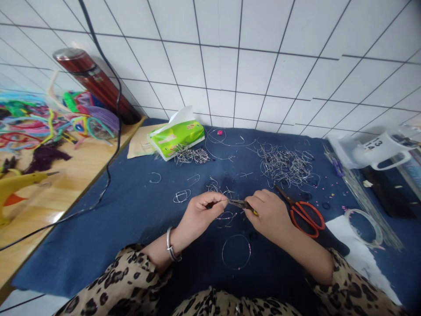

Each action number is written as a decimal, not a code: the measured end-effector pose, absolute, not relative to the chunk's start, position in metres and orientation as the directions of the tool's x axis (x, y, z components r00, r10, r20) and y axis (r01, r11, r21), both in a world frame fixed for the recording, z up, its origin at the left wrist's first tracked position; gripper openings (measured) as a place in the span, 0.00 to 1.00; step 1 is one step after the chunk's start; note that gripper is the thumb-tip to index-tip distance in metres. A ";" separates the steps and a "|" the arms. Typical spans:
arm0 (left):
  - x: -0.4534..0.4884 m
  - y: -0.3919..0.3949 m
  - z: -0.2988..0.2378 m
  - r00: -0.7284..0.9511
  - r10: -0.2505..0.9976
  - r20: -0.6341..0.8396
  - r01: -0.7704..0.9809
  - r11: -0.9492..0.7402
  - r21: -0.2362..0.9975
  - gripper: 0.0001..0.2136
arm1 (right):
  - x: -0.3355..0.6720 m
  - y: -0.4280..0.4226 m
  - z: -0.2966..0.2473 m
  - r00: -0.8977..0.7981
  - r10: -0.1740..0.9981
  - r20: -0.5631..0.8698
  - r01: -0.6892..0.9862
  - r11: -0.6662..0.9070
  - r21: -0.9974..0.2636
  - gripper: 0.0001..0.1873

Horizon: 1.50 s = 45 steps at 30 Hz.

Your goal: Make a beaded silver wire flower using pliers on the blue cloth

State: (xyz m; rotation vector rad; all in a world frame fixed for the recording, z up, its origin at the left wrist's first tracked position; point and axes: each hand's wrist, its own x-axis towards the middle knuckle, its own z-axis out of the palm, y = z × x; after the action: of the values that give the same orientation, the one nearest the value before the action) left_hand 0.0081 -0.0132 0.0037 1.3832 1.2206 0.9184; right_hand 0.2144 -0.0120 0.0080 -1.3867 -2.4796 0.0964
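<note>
Right hand (pixel 270 215) is clamped around small pliers (pixel 241 204), whose tips point left to the left hand (pixel 200 213). Left hand pinches a thin wire piece (pixel 226 215) between thumb and fingertips, right at the plier tips; whether the tips actually bite the wire is too small to tell. Both hands sit low over a blue cloth (pixel 115 228), close together, near the middle of it. Silver bracelet (pixel 171 245) on the left wrist, leopard-print sleeves on both arms.

Just below the hands lies a wire ring (pixel 236 251) with a few pink beads on it. Orange-handled scissors (pixel 304 213) lie just beside the right hand, on its right. Behind the hands, a big heap of bent wire bits (pixel 286 164), and a smaller heap (pixel 192 155) touching a green tissue pack (pixel 176 138). Loose wire hooks scattered between. Far left, on a wooden top: coloured pipe cleaners (pixel 39 120) and a red flask (pixel 95 83). Black cable (pixel 112 145) runs across the cloth edge.
</note>
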 end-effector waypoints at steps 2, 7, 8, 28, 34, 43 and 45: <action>0.008 -0.013 0.003 0.194 0.977 -0.087 0.193 0.049 0.980 0.07 | 0.214 -0.012 0.009 -0.493 0.843 0.214 0.821 0.532 -0.206 0.07; 0.008 -0.012 -0.001 0.174 0.981 -0.081 0.183 0.048 0.982 0.07 | 0.214 -0.012 0.010 -0.491 0.840 0.231 0.820 0.535 -0.203 0.07; 0.008 -0.011 -0.001 0.175 0.981 -0.086 0.181 0.053 0.982 0.07 | 0.214 -0.013 0.011 -0.489 0.840 0.236 0.823 0.534 -0.194 0.07; 0.010 -0.011 0.001 0.323 0.922 -0.213 0.089 0.194 0.977 0.08 | 0.221 -0.008 0.038 -0.335 0.931 0.147 0.591 0.329 -0.736 0.10; 0.011 -0.013 0.001 0.367 0.903 -0.222 0.135 0.184 0.974 0.09 | 0.207 -0.011 0.036 -0.344 0.932 0.116 0.515 0.291 -0.806 0.06; 0.011 -0.013 -0.002 0.326 0.915 -0.237 0.074 0.225 0.971 0.10 | 0.208 -0.013 0.029 -0.329 0.941 0.071 0.535 0.248 -0.808 0.05; 0.011 -0.013 -0.004 0.320 0.917 -0.237 0.074 0.225 0.972 0.10 | 0.208 -0.015 0.026 -0.342 0.935 0.093 0.526 0.272 -0.806 0.05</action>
State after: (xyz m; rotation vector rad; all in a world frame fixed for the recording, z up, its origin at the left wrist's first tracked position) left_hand 0.0112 -0.0133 -0.0035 1.1997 1.0901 0.7786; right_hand 0.2078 -0.0148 0.0262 -1.3119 -1.9739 0.9268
